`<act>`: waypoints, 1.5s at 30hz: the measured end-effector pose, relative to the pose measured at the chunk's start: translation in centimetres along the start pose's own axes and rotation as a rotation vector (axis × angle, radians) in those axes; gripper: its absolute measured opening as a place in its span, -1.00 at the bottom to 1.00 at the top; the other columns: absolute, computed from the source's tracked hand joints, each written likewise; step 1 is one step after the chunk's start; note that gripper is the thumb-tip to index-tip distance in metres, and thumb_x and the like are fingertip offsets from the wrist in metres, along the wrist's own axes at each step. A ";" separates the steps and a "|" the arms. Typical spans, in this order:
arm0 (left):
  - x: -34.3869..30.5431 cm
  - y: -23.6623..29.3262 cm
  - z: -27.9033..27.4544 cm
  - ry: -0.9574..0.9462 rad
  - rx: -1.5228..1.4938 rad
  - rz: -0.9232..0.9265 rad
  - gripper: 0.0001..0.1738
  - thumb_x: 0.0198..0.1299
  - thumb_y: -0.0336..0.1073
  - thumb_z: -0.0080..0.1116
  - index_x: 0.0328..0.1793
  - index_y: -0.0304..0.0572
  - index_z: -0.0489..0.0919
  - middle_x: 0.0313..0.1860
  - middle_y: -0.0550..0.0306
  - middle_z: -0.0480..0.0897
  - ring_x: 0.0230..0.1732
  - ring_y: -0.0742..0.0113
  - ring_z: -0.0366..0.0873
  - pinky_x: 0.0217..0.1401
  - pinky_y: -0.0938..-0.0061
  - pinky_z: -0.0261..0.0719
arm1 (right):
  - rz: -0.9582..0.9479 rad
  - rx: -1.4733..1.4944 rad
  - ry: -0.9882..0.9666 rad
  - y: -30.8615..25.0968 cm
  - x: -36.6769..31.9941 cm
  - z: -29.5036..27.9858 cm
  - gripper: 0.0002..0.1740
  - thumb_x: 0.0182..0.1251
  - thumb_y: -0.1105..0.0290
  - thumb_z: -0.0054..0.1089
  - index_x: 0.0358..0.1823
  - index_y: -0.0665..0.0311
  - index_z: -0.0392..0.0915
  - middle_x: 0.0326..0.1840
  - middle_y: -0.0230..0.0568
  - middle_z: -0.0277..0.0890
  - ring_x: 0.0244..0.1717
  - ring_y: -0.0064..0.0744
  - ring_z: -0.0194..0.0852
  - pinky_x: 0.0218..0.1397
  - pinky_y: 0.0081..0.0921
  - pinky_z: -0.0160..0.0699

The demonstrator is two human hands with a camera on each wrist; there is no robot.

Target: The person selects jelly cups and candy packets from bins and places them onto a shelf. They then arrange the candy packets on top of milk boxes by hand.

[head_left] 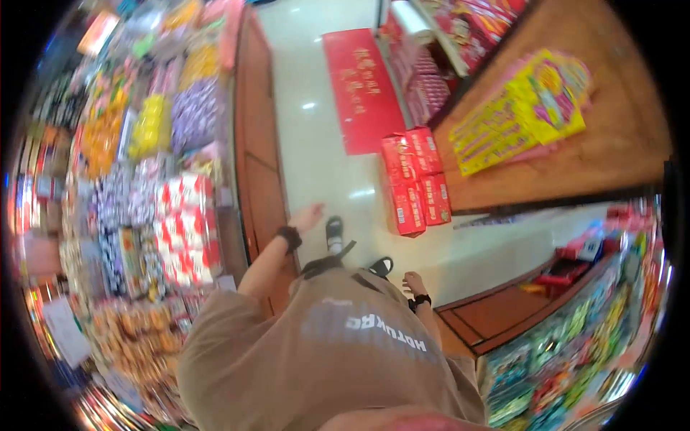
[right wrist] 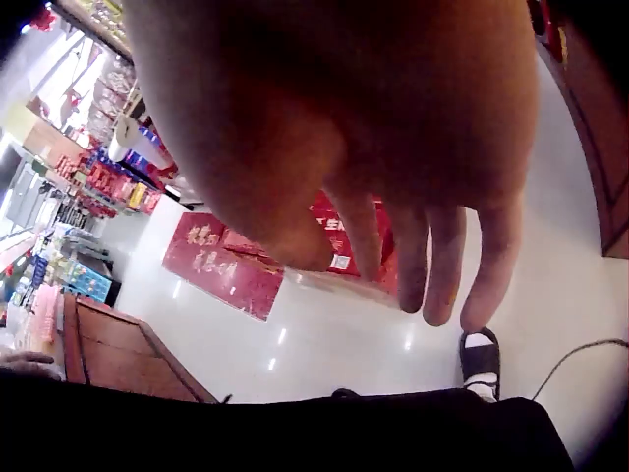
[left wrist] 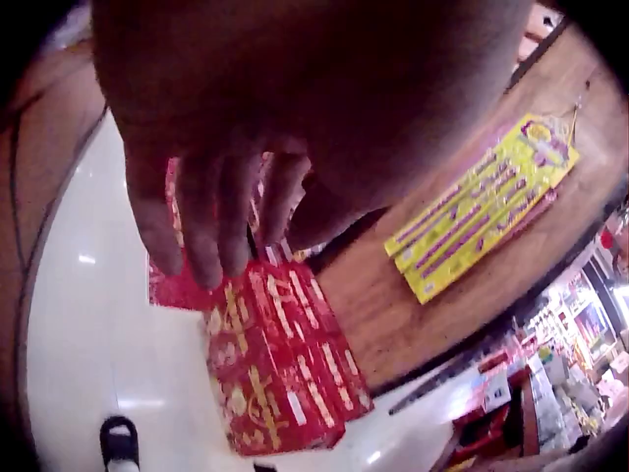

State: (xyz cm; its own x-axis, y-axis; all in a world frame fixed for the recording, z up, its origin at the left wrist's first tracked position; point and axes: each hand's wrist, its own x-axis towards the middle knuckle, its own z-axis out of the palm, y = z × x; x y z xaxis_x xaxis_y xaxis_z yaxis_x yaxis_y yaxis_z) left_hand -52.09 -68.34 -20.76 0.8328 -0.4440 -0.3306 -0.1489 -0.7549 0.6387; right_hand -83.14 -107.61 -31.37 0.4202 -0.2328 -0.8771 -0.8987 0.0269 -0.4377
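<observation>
Above a glossy, pale shop floor [head_left: 302, 115], between stocked wooden counters [head_left: 259, 108], both hands [head_left: 307, 218] hang relaxed near red boxes [head_left: 411, 194].

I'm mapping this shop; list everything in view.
Printed rectangular boxes: at least four, red, stacked on glossy pale floor
Rectangular mat: one, red, on floor
Rectangular sign: at least one, yellow, on brown wooden panel
Cylindrical roll: one, white, beyond boxes
Plastic-wrapped goods: many, multicoloured, both sides
Wooden cabinets: at least two, brown, lining aisle
Strapped sandals: two, black, worn
Fabric shirt: one, brown, worn
Wrist straps: at least two, black, worn
Left hand: one, bare, over floor
Right hand: one, bare, over floor
</observation>
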 end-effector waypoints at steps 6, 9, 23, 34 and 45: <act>-3.1 -0.5 -10.2 0.383 -0.112 -0.117 -0.62 0.36 -0.29 0.07 0.24 -0.21 0.62 0.05 -0.21 0.69 0.14 -0.19 0.61 0.18 0.07 0.58 | -0.076 -0.139 -0.046 -7.0 2.4 2.2 -0.53 0.46 0.11 0.14 0.24 0.25 0.52 -0.05 -0.09 0.68 -0.12 -0.24 0.69 -0.12 -0.23 0.71; -5.4 -3.4 -11.5 0.674 -0.050 -0.063 -0.67 0.28 -0.39 0.15 0.17 -0.25 0.63 0.07 -0.16 0.67 0.18 -0.17 0.58 0.22 0.07 0.56 | -0.104 -0.265 -0.094 -11.6 3.8 4.7 -0.53 0.47 0.12 0.14 0.24 0.26 0.52 -0.07 -0.10 0.68 -0.16 -0.26 0.71 -0.20 -0.31 0.71; -16.4 -4.0 -21.7 1.077 0.060 -0.310 -0.65 0.31 -0.45 0.20 0.22 -0.28 0.60 0.21 -0.12 0.59 0.26 -0.12 0.51 0.37 0.15 0.46 | -0.907 -0.771 -0.280 -39.8 2.9 20.2 -0.61 0.50 0.25 0.12 0.19 0.37 0.56 -0.07 0.16 0.70 -0.04 0.02 0.72 0.04 -0.21 0.64; -8.1 -4.1 -24.6 0.842 0.123 -0.405 -0.66 0.30 -0.40 0.22 0.20 -0.28 0.59 0.26 -0.14 0.56 0.31 -0.17 0.49 0.40 0.11 0.45 | -0.994 -1.058 -0.558 -52.7 1.0 27.7 -0.59 0.49 0.24 0.10 0.20 0.38 0.57 0.02 0.23 0.65 0.05 0.14 0.66 0.13 -0.13 0.62; 7.6 -0.6 -31.1 0.375 0.054 -0.188 -0.57 0.22 -0.35 0.24 0.22 -0.29 0.56 0.17 -0.14 0.61 0.18 -0.13 0.55 0.26 0.13 0.52 | -1.345 -1.054 -0.597 -68.2 5.7 32.1 -0.54 0.39 0.33 0.19 0.29 0.25 0.44 -0.01 0.20 0.61 0.02 0.26 0.58 0.06 0.03 0.58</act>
State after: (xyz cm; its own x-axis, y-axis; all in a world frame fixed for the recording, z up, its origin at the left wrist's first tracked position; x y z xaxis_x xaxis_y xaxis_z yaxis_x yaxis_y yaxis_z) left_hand -29.08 -56.30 -2.08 0.9830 -0.0970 -0.1556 0.0048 -0.8348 0.5505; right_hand -15.41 -79.62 -12.89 0.6193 0.7763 -0.1176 0.4622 -0.4816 -0.7446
